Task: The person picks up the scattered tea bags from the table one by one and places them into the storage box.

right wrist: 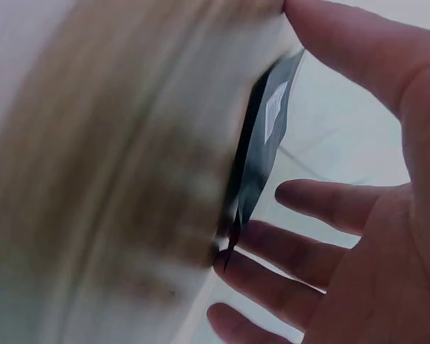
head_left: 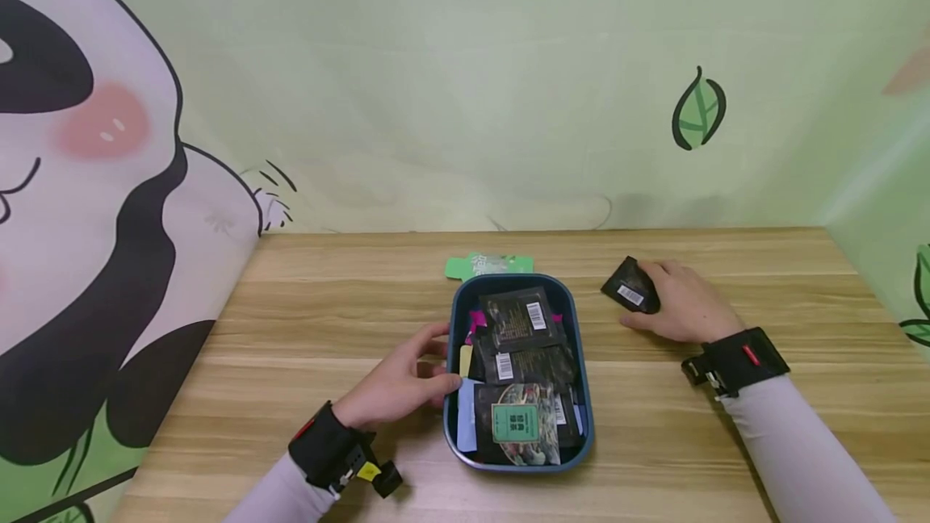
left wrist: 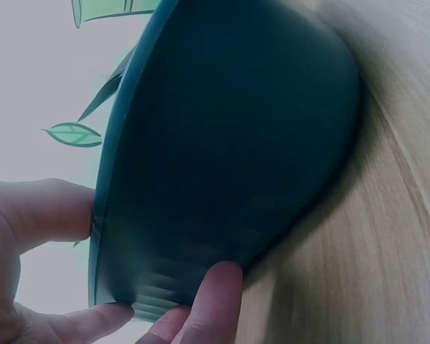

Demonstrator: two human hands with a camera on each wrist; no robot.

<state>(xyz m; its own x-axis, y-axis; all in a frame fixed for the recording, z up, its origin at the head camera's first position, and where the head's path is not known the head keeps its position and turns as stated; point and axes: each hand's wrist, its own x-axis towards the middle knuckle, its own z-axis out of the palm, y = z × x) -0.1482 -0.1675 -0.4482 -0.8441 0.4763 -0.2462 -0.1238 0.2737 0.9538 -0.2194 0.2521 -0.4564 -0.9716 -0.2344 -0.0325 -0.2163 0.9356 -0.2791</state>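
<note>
A dark blue rounded box (head_left: 585,418) stands on the table, filled with black sachets (head_left: 517,320); the front one has a green label. My left hand (head_left: 403,382) rests against its left side, thumb at the rim and fingers along the outer wall (left wrist: 229,143). To the right of the box, my right hand (head_left: 683,301) is at a single black sachet (head_left: 630,285) with a white barcode label. In the right wrist view this sachet (right wrist: 261,147) lies between the thumb and the spread fingers, whose tips touch its edge.
A green printed piece of card (head_left: 490,265) lies just behind the box. Light blue (head_left: 467,418) and pink packets show among the black sachets. The wooden table (head_left: 312,297) meets a cartoon-printed backdrop (head_left: 378,119) at its back edge.
</note>
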